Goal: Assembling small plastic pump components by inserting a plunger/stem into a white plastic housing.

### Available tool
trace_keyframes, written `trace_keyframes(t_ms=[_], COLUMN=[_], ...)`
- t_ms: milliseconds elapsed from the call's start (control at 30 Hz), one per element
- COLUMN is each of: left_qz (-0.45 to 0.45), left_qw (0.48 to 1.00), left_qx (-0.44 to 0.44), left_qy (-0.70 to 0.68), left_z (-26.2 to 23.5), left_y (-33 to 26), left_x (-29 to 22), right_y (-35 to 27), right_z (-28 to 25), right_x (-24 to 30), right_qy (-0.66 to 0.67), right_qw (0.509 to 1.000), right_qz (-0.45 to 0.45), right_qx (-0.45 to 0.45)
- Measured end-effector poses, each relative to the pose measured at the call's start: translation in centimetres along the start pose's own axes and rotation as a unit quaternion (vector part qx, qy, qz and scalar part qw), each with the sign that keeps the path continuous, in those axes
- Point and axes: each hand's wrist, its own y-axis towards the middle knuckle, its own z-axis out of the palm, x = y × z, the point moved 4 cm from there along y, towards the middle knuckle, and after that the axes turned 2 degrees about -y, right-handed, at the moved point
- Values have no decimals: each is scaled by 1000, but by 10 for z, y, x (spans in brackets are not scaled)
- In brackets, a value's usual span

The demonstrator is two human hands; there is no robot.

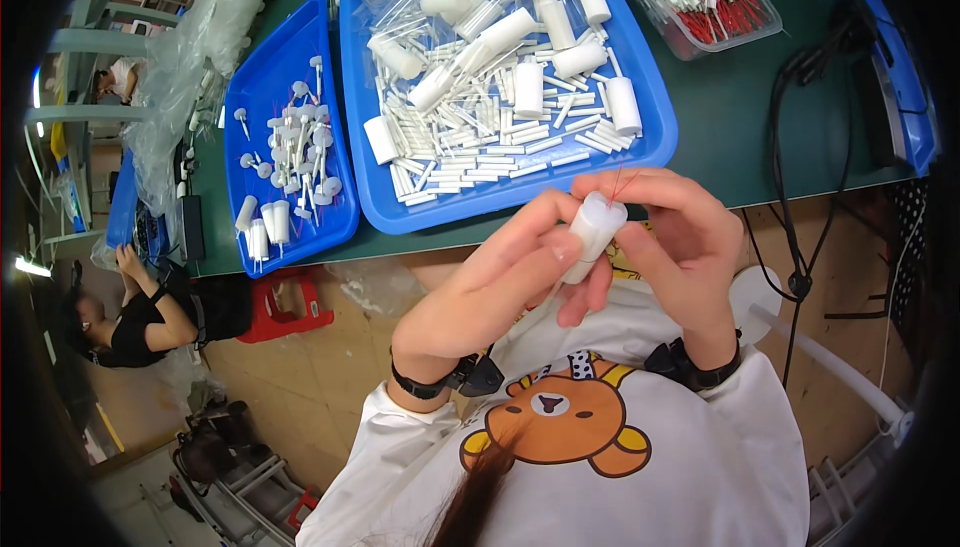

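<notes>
Just in front of the table edge I hold a white cylinder [594, 231] with a lobed upper end. Thin red wires [622, 185] stick out of its top. My left hand [495, 272] is closed around its left side, thumb pressed on the wall. The fingers of my right hand [690, 237] curl round the upper end, thumb at the right side and index finger by the wires. Beyond my hands, a large blue tray [660, 137] holds many loose white cylinders and short thin white tubes.
Left of it, a smaller blue tray [338, 232] carries white pieces with thin stems and red wires. A clear plastic box [715, 42] of red and white wires sits far right. Black cables [782, 147] hang over the right edge. A person [150, 317] sits left near a red stool [285, 307].
</notes>
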Motion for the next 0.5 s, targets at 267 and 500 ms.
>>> trace_keyframes(t_ms=[267, 500], left_qz=[13, 62], left_qw=[999, 998], left_qx=[29, 13], left_qy=[-15, 5], left_z=[8, 16], left_y=[3, 5], left_x=[6, 10], right_y=[-1, -2], right_z=[-6, -7], right_x=[2, 12], right_qy=[-61, -146], right_qw=[998, 987], right_qz=[-29, -60], right_qx=[-15, 12])
